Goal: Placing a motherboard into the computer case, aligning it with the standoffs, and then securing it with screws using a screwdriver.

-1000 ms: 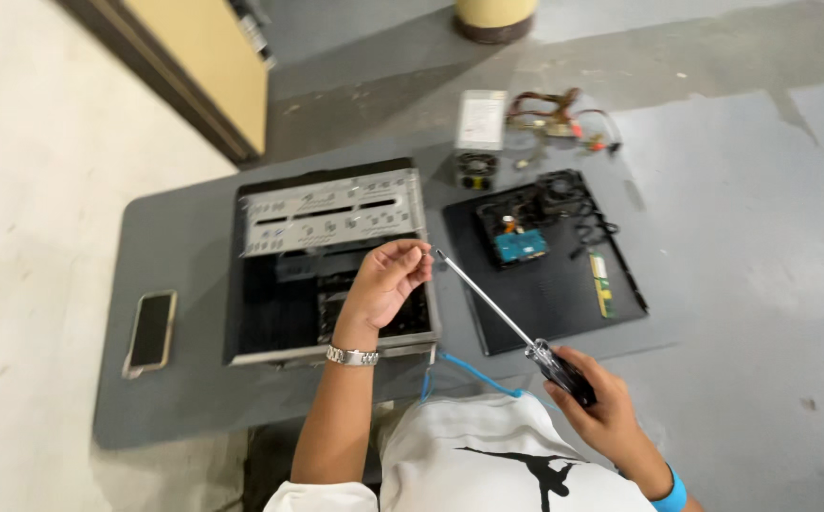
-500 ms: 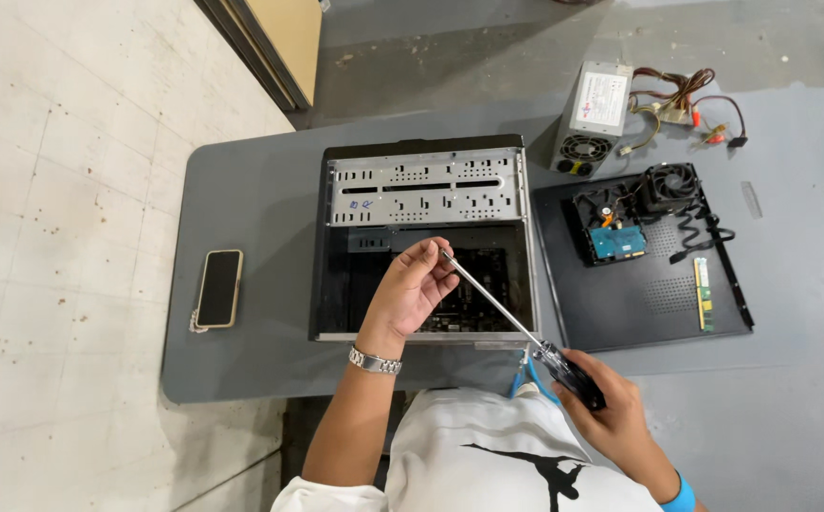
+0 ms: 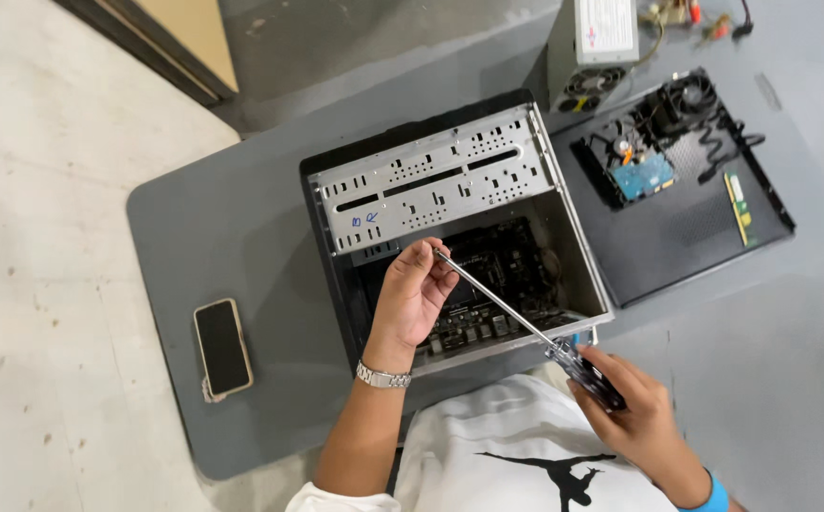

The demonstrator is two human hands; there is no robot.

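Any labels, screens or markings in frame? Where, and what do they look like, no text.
Phone: left on the grey table, dark rectangular screen, off, pale case.
Label on power supply: top right, white rectangular sticker on a grey metal box.
Handwritten mark: blue ink on the silver drive bracket of the open computer case.
Memory stick: green strip on the black side panel, right; any sticker too small to tell.

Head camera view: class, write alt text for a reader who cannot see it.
Right hand holds a long screwdriver whose tip meets the left hand over an open computer case on a grey table; a phone lies beside it.
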